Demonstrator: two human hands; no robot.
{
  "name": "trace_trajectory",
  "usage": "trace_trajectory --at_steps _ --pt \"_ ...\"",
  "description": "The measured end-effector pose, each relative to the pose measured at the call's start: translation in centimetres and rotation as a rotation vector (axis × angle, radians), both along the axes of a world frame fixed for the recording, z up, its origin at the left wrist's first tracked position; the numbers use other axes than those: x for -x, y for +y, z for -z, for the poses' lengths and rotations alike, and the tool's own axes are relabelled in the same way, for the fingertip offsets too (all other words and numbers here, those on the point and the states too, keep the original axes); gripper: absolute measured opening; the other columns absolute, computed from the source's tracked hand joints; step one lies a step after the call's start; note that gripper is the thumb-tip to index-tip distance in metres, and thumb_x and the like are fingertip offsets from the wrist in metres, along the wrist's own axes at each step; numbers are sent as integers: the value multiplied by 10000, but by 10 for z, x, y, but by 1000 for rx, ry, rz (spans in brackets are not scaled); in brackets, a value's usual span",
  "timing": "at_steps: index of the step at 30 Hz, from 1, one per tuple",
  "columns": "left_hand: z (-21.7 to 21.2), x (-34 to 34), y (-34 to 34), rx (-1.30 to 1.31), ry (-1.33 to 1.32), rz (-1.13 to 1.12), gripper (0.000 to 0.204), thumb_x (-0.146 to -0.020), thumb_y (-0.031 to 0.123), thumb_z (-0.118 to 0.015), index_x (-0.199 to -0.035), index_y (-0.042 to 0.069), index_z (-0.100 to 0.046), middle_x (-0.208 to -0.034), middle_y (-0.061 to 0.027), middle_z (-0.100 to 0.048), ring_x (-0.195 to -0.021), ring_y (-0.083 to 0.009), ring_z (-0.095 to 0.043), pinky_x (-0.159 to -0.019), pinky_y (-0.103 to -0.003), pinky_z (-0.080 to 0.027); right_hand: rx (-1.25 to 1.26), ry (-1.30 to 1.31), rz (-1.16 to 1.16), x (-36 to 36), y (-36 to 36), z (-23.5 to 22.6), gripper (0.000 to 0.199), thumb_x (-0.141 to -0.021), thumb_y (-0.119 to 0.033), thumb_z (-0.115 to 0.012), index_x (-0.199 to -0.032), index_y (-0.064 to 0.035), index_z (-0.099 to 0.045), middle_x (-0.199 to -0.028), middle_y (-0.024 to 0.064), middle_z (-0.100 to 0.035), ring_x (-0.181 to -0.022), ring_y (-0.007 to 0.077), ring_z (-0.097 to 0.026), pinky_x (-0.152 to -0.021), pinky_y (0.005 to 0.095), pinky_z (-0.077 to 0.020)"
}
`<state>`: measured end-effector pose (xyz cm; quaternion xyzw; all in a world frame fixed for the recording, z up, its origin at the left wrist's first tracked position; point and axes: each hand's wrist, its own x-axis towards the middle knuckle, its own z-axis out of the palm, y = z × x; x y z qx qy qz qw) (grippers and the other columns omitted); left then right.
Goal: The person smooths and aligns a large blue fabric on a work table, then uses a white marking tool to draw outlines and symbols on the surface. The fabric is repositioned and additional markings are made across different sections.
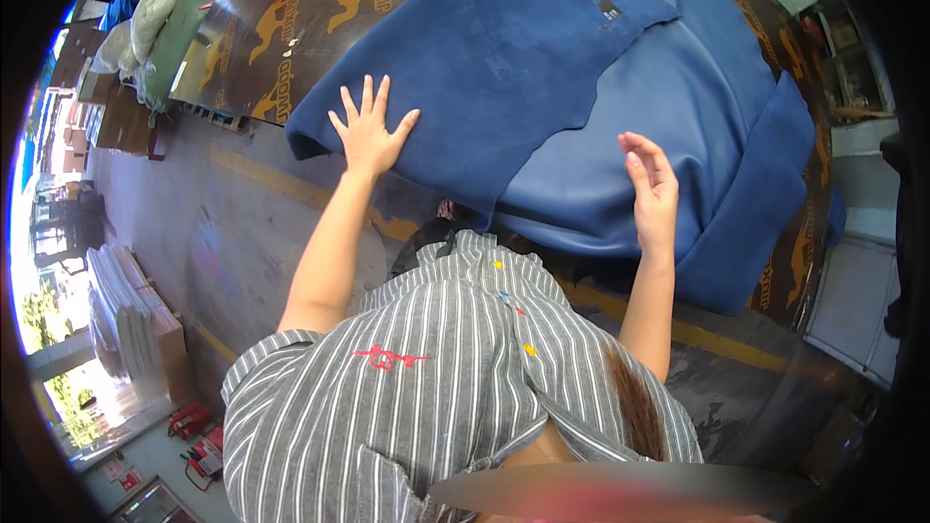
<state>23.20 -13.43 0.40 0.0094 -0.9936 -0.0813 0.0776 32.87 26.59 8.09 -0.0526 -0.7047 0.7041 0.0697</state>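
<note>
Two bare hands show: the left hand (371, 131) and the right hand (651, 189). At least two blue leather hides (542, 68) overlap on one brown printed table (291, 19). Two red fire extinguishers (199, 436) lie on the floor. One stack of white sheets (126, 315) stands by them. Two pale sacks (145, 24) rest beyond the table's far left corner.

Sunlit concrete floor (242, 232), yellow stripes (291, 189)

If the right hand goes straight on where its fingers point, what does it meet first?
Probably the blue sheet: the right hand points up and away over it, fingers slightly curled, close above or touching its surface. Depth is unclear.
</note>
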Motion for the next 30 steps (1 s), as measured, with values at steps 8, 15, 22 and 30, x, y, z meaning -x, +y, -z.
trace_trajectory --at_steps 8,15,22,30 --pt "2 67 -109 105 11 223 824 -907 703 -533 -1588 285 -331 -1669 -21 -270 -1560 -323 -125 -1213 -637 -6 -269 96 -44 37 -39 28 325 -990 -185 -654 -1271 -22 -649 -1337 116 -630 -1257 236 -576 -1063 345 -440" --pt "-14 116 -104 80 90 150 599 -915 557 -650 -1315 114 -599 -1506 -107 -477 -1507 -379 -255 -1185 -673 -105 -665 163 -245 69 -114 37 477 -1031 -345 -555 -1419 -68 -559 -1520 138 -502 -1489 330 -350 -1198 474 -257" --pt "3 121 -11 -115 55 472 965 -837 727 -609 -1586 182 -335 -1669 -123 -238 -1560 -351 -120 -1187 -691 -40 -1073 385 -245 177 -187 72 606 -1033 -460 -492 -1523 -107 -440 -1611 98 -378 -1528 295 -257 -1236 491 -178" --pt "-3 125 -11 -106 -9 485 1122 -776 809 -598 -1597 113 -282 -1671 -137 -215 -1558 -373 -94 -1177 -713 -34 -1449 -188 -33 223 -158 40 798 -994 -619 -442 -1594 -112 -301 -1671 68 -259 -1566 266 -135 -1239 561 -18"
